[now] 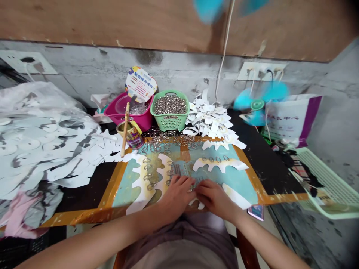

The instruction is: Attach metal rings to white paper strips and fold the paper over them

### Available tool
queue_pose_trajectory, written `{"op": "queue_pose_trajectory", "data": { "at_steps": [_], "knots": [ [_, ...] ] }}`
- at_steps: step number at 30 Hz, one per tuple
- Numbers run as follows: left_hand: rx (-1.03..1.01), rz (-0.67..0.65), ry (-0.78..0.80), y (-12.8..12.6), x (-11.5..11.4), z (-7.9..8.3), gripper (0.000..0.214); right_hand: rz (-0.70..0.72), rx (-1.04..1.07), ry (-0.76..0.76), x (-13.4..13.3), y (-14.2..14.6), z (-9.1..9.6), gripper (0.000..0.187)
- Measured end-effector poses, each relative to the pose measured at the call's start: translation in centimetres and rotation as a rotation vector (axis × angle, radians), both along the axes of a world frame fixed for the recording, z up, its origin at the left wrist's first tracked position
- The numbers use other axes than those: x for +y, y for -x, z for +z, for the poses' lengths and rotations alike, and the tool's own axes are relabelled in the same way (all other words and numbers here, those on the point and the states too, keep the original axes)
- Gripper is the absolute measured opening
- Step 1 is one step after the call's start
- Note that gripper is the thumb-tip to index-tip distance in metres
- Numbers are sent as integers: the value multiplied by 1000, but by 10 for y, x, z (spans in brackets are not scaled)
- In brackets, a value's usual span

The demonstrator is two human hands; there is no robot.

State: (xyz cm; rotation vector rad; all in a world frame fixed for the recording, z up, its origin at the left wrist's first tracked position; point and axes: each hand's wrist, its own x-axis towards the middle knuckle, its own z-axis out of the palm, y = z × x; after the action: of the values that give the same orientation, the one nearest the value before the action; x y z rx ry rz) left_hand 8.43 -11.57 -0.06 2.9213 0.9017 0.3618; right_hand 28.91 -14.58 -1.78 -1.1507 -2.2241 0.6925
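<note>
Several metal rings already on white paper strips, many more in a green basket behind them; fingers of left hand and right hand curled down, any grasp unclear.

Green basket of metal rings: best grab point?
Top rim on the near long side of the green plastic basket, hand coming down from the person's side. One end sits close to the pink tub, and metal rings fill it, so it may be heavy; add a second hand on the far rim.
</note>
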Motion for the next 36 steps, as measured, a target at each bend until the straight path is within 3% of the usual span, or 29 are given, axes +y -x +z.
{"op": "queue_pose_trajectory", "data": {
  "at_steps": [6,11,18,25,31,34,36],
  "knots": [
    [-52,-141,122,1,20,6,11,-11,-52,-79,0,2,-8,21],
    [-156,-276,247,2,37,-1,16,-63,-72,-166,-8,4,-18,22],
    [-195,-185,259,6,30,-9,11,-31,-152,-282,-17,1,-13,24],
    [-171,-194,212,9,25,-10,11,-116,-71,-171,-23,2,-9,26],
    [-251,-251,135,12,24,-17,15,-117,117,-4,-17,-4,0,13],
    [-306,-248,48,12,21,-17,14,-59,52,21,-7,-8,4,25],
    [-314,-220,-6,13,20,-16,14,20,-47,-14,0,-9,2,22]
  ]
}}
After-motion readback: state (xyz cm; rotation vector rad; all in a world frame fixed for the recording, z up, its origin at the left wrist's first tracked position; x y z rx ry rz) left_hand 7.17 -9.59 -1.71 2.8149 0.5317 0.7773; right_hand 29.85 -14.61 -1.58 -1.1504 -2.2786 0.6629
